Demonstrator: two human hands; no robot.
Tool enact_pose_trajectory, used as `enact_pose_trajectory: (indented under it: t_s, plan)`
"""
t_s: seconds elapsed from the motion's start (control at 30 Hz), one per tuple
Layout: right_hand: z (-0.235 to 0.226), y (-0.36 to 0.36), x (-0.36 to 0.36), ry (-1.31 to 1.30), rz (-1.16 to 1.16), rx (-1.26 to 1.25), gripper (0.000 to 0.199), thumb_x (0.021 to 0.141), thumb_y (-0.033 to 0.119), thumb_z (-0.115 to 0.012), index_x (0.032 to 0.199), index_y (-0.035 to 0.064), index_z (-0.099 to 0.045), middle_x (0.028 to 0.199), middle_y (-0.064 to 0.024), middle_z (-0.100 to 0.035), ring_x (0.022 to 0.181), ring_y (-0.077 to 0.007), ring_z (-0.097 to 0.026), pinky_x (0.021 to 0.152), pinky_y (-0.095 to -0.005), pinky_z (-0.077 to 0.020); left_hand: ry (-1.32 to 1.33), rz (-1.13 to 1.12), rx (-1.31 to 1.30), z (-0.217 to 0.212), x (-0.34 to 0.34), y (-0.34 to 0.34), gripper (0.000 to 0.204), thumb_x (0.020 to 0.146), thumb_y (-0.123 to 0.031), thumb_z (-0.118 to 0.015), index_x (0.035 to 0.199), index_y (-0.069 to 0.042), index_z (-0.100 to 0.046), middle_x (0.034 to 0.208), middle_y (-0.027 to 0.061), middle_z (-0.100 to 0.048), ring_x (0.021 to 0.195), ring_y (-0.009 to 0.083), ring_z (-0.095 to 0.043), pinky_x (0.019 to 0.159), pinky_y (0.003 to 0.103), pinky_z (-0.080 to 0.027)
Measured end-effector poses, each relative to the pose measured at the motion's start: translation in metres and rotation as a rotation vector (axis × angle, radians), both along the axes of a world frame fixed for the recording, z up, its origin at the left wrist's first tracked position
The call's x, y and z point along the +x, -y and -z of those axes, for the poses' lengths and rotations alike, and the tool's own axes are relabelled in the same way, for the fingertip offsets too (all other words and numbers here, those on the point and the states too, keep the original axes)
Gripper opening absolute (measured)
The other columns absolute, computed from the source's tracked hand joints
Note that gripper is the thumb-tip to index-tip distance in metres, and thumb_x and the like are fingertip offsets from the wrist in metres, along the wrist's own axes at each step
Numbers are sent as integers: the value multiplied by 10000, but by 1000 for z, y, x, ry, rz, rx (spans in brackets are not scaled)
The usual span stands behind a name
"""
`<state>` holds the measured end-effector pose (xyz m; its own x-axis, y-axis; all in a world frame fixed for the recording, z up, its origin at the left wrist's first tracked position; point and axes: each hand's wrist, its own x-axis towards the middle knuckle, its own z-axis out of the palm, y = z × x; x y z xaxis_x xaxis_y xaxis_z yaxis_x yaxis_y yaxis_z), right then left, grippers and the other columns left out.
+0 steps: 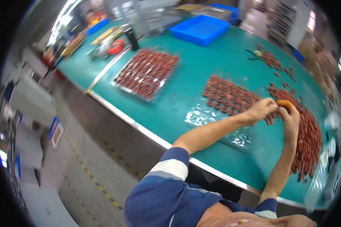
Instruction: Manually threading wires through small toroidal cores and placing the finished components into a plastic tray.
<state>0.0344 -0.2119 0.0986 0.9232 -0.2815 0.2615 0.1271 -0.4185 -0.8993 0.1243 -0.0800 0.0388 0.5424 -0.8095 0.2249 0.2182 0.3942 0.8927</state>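
Clock centred on the hands. Left hand: fingers curled together by small reddish-brown parts; pinch cannot be told. Right hand: fingertips bent at an orange curved object; gripped or worn, cannot tell. Part-filled clear plastic tray: 9 o'clock. Loose heap of like parts: 4 o'clock. Blue bin: between 10 and 11, on green tabletop.
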Motion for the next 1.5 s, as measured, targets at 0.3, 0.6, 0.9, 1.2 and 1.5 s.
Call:
enact_pose_trajectory:
  t_s: [0.3,0.6,0.9,1.2,1.5]
  plan:
    - [11,-20,11,195,129,-137,231,947,189,-601,1059,-2,-671,800,25,-579,677,-55,-466,579,-212,-365,122,-76,-51,-14,7,-24,228,975,-223,-497,992,0,-544,732,33,-561,546,103,-543,486,264,-446]
    - [9,-29,0,389,279,-492,129,913,74,-617,954,-40,-663,896,-47,-612,809,-129,-574,698,-266,-475,37,-106,-85,-14,4,-15,196,947,-175,-538,880,3,-586,640,38,-561,531,118,-536,488,266,-452]
    - [14,-25,14,190,139,314,271,972,243,-561,1040,-1,-658,924,-22,-640,836,-87,-562,743,-221,-451,-127,-184,-228,-21,-6,-19,143,950,-145,-496,940,-5,-522,680,35,-516,507,118,-521,435,271,-434]
    - [32,-14,25,208,155,44,299,956,275,-589,1050,-1,-655,810,-8,-639,687,-56,-545,585,-196,-413,158,-262,-162,-13,6,-25,249,888,-40,-495,1124,25,-448,787,68,-539,631,128,-577,555,288,-502]
    - [30,-27,24,318,179,137,281,963,271,-579,986,-4,-635,764,-2,-605,621,-32,-495,529,-177,-369,72,-221,-300,-24,-1,-26,229,920,-56,-500,1125,44,-483,807,80,-592,593,121,-571,526,264,-493]
